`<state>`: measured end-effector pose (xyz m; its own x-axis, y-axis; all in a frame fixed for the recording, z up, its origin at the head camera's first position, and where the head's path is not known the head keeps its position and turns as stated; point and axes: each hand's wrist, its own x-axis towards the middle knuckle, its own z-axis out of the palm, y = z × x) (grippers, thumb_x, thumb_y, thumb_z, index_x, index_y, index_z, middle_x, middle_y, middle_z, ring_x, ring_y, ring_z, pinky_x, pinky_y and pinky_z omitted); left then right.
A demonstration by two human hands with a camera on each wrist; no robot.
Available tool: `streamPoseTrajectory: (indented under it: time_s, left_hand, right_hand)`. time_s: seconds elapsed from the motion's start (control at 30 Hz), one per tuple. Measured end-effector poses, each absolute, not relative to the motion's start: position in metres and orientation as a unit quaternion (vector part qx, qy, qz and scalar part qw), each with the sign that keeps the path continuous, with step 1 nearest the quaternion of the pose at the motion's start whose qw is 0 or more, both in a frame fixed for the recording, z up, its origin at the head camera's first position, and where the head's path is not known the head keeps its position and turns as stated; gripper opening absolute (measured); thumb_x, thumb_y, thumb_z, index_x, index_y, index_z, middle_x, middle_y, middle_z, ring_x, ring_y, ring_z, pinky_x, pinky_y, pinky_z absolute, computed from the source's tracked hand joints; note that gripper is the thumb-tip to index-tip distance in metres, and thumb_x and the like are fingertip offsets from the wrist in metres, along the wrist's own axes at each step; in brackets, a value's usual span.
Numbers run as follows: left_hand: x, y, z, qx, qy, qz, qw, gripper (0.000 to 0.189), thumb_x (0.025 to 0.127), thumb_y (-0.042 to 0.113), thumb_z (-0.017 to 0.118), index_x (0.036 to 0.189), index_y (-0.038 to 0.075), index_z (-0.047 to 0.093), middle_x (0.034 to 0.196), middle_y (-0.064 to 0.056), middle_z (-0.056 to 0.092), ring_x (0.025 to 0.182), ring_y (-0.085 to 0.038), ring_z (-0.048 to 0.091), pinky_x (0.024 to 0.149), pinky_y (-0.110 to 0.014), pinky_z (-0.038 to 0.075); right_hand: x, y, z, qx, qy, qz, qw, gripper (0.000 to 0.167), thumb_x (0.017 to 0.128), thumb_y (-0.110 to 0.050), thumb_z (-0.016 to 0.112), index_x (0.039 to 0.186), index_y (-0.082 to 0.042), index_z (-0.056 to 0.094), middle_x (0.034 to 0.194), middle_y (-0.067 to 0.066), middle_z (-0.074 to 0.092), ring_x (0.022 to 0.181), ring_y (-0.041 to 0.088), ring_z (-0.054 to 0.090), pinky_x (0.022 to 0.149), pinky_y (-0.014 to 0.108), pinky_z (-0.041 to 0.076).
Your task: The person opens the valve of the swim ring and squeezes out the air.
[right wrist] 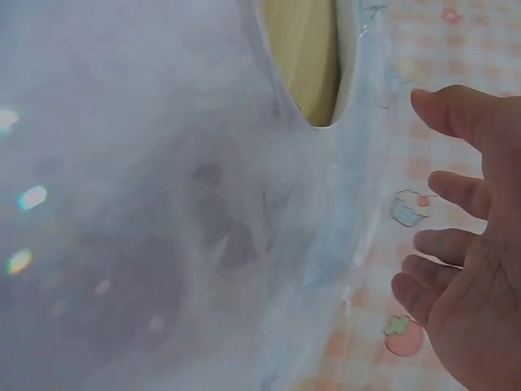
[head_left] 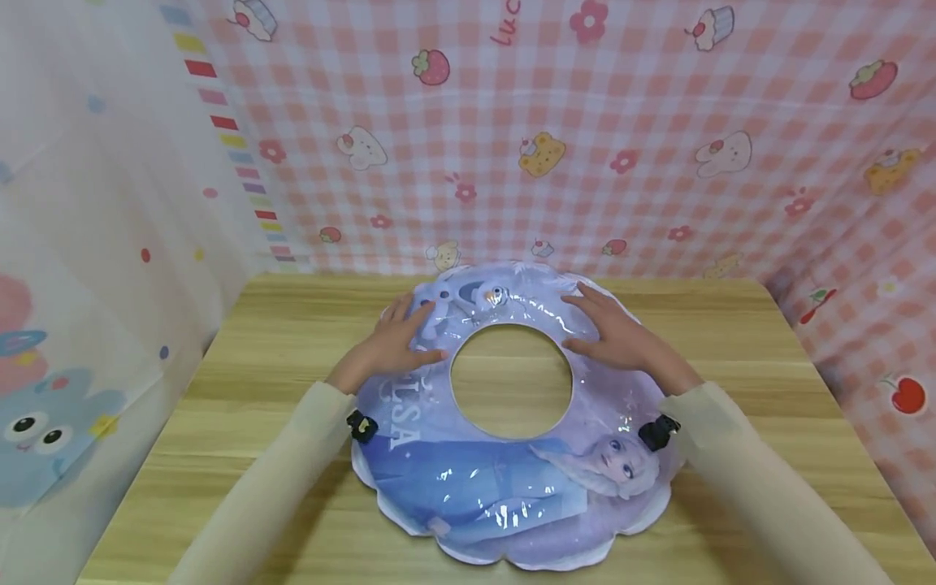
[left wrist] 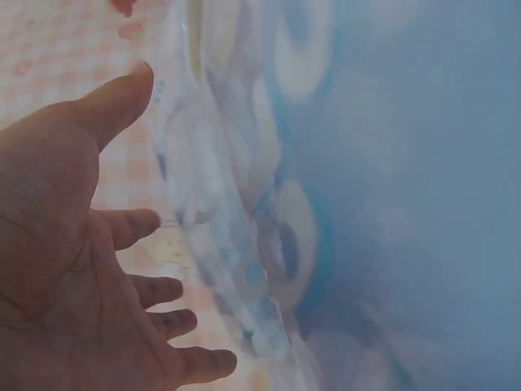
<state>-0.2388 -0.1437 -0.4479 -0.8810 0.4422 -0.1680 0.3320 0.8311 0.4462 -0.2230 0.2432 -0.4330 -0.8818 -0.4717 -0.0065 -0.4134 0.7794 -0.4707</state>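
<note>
A pale purple and blue inflatable swim ring, printed with a figure in a blue dress, a snowman and the letters ELSA, lies on the table. Over its upper left part is my left hand, fingers spread and thumb pointing toward the centre hole. My right hand is over the upper right part, its thumb near the hole's edge. Both wrist views show the palms and extended fingers of the left hand and right hand beside the ring's shiny surface. Neither hand grips anything.
The wood-grain table extends around the ring and shows through its hole. A pink checked cloth hangs behind the table, with a white patterned cloth at the left. Black wrist devices sit close over the ring.
</note>
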Motion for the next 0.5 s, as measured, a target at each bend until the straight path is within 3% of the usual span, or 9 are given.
streamPoseTrajectory:
  time_s: [0.23, 0.5]
  left_hand:
    - [-0.189, -0.167, -0.445, 0.226, 0.939, 0.225, 0.128, 0.108, 0.085, 0.059, 0.077, 0.165, 0.016, 0.020, 0.171, -0.025, -0.003, 0.157, -0.051, -0.005, 0.123, -0.072, 0.013]
    - [-0.161, -0.197, -0.462, 0.206, 0.935, 0.241, 0.161, 0.119, 0.079, 0.057, 0.083, 0.166, 0.012, 0.015, 0.171, -0.027, -0.006, 0.156, -0.052, -0.006, 0.121, -0.073, 0.017]
  right_hand:
    - [-0.172, 0.278, -0.435, -0.196, 0.934, -0.263, 0.140, 0.092, 0.093, -0.048, 0.072, 0.162, -0.007, 0.026, 0.170, 0.029, 0.002, 0.157, 0.052, -0.003, 0.121, 0.075, 0.003]
    - [-0.145, 0.311, -0.464, -0.185, 0.937, -0.260, 0.139, 0.102, 0.085, -0.047, 0.080, 0.160, -0.001, 0.027, 0.168, 0.034, 0.002, 0.153, 0.059, -0.001, 0.118, 0.078, 0.008]
